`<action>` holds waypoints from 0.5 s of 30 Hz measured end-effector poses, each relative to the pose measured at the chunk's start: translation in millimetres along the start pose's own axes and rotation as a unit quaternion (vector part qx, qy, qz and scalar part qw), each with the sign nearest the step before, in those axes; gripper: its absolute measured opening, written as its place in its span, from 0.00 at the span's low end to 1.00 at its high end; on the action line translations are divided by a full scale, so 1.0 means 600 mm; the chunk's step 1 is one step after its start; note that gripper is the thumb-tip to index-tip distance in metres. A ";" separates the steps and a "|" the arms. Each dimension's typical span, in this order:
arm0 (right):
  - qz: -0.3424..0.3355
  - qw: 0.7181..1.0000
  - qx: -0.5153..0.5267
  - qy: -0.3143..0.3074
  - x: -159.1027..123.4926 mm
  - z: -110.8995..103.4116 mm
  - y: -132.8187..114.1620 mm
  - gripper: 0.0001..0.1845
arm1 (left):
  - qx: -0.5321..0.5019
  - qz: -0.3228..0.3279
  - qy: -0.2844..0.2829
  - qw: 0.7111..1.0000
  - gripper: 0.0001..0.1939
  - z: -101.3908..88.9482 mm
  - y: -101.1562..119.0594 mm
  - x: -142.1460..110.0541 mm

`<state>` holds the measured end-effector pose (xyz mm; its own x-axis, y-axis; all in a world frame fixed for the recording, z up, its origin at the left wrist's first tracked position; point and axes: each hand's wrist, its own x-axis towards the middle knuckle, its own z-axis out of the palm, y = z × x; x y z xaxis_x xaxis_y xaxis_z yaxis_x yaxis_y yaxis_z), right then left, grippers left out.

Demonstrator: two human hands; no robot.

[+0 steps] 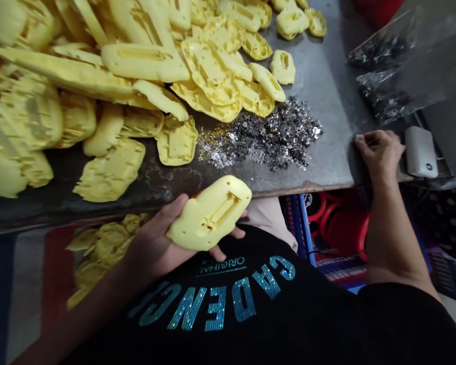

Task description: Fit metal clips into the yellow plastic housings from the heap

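My left hand (157,243) holds a pale yellow plastic casing (213,213) from below, just off the table's front edge. The casing's outer side faces up, with a long rectangular slot and small holes. My right hand (382,149) rests on the metal table at the right, its fingers curled and pinched together; what they hold, if anything, is too small to make out. Between the hands, further back, lies a heap of small shiny metal parts (277,134). A white box-shaped device (420,152) stands right beside my right hand.
A big pile of yellow casing halves (144,61) covers the table's (330,167) left and back. Clear plastic bags (387,91) of dark small parts lie at the right. Below the edge are more yellow pieces (108,243) and a blue crate (306,228) with red items.
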<state>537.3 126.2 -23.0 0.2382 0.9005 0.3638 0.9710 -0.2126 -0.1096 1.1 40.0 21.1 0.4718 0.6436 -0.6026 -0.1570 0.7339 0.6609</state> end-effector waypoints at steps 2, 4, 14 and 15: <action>0.008 0.999 0.029 0.035 -0.034 -0.035 -0.059 0.21 | -0.026 -0.014 -0.011 1.000 0.43 0.002 0.000 0.002; -0.065 0.980 0.177 0.065 -0.084 -0.071 -0.147 0.10 | -0.057 -0.025 -0.052 0.997 0.40 0.005 -0.001 0.008; -0.016 0.624 0.709 -0.329 -0.274 -0.066 -0.410 0.15 | -0.133 0.007 -0.244 0.961 0.31 -0.060 -0.059 0.006; 0.002 0.597 0.722 -0.349 -0.277 -0.062 -0.412 0.15 | -0.139 0.008 -0.256 0.957 0.32 -0.066 -0.064 0.003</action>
<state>258.4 14.7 -22.1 -0.3157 0.9470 -0.0586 -0.1802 -0.1204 -0.9762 -26.4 22.0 -23.1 0.8191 0.5172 -0.2480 -0.3589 0.7994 0.4819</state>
